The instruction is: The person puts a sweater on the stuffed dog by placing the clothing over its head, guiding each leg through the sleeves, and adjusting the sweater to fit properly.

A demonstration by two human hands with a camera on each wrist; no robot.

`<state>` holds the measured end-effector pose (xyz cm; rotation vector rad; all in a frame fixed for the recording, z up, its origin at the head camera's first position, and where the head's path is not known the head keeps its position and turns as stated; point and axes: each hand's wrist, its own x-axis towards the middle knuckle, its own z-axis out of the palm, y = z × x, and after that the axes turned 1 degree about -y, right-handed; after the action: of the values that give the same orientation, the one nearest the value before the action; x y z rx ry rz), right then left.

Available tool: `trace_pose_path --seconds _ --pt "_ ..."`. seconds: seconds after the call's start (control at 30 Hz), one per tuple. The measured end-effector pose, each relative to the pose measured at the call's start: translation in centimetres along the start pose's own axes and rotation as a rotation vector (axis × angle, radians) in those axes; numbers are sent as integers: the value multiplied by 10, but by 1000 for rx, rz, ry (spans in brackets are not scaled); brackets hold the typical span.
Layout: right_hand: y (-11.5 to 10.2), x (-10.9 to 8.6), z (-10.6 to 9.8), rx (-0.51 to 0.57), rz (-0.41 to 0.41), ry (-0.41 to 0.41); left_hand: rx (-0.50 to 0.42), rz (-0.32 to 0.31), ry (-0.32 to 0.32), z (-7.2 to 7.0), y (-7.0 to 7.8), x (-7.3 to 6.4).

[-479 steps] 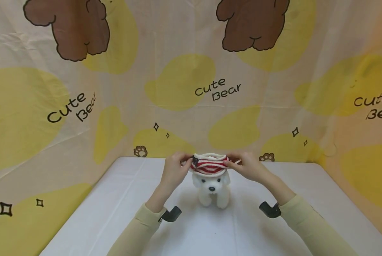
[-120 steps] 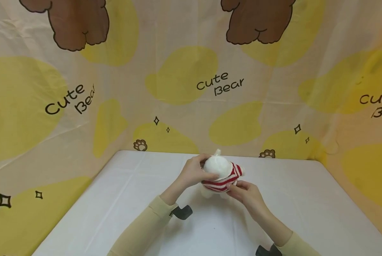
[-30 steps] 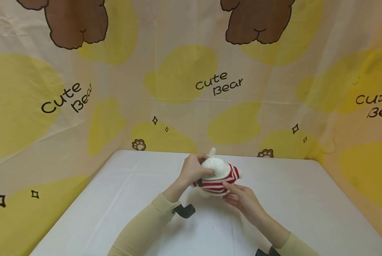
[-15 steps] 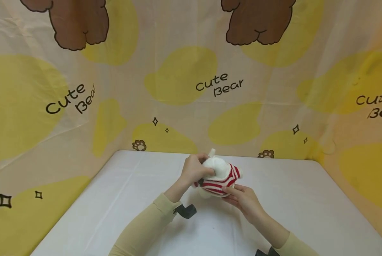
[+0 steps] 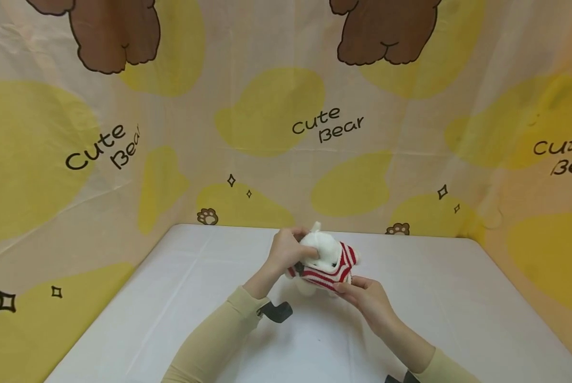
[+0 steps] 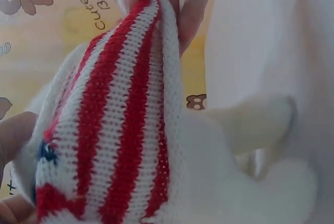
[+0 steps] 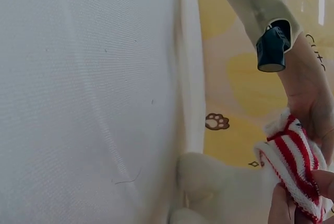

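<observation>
1. A white surface with rounded far corners fills the lower part of the head view; straight creases run along its cloth.
2. Small dark specks dot it, and the right wrist view shows a thin dark strand lying on it.
3. A cloth backdrop rises behind the far edge and along both sides, carrying yellow patches, "Cute Bear" lettering and large brown bears cut off at the top.
4. Two printed paw marks sit just above the far edge, one towards each far corner.
5. A white plush dog is near the far edge, roughly midway between the far corners, its body tilted. A red-and-white striped knit garment wraps it.
6. The left hand grips the dog's head, thumb on the near side, fingers partly hidden behind.
7. The right hand pinches the garment's lower border between thumb and fingers.
8. Both arms wear pale yellow sleeves; a dark wrist device shows at each cuff.
</observation>
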<state>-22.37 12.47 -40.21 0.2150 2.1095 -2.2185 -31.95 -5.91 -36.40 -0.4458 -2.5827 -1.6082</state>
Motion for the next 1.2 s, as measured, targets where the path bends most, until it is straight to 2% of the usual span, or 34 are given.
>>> trace_pose_path --seconds 0.3,0.53,0.7,0.9,1.1,1.2 --pt "9 5 -2 -39 -59 13 -50 -34 -5 -3 0 1" --pt "9 2 -2 -2 -62 13 -101 -64 -1 -2 1 1" --pt "10 0 -2 10 -58 -7 -122 -94 13 0 2 0" --pt "11 0 -3 -9 -54 -22 -126 -102 30 2 2 1" --pt "13 0 -6 8 -22 -87 -142 -115 42 4 0 1" --pt "14 1 -7 -30 -32 -95 -144 -131 36 4 0 1"
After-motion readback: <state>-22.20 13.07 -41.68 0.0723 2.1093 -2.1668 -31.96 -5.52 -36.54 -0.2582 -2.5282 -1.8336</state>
